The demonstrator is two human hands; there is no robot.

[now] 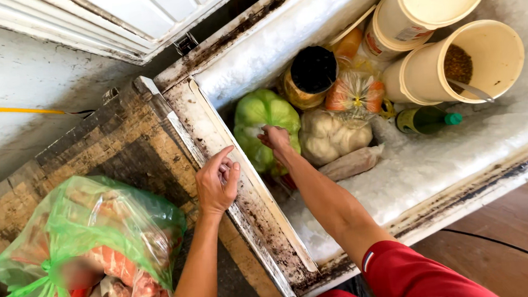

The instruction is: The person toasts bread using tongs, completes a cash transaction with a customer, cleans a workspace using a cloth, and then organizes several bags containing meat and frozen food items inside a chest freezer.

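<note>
Green bag of meat [94, 248] nearest; left hand [218, 184] rests loosely curled (holding nothing) on freezer rim [242, 198]; right hand [277, 139], the nearer one, pinches green frozen bag [262, 121] lying directly beneath its fingers.

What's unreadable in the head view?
- Right hand: its fingers curl onto the green bag in the freezer; grip unclear.
- Frosted white bag: contents unclear.
- Bag of meat beside left hand: cut off by bottom edge.
- Dark-lidded jar: contents hidden by lid.
</note>
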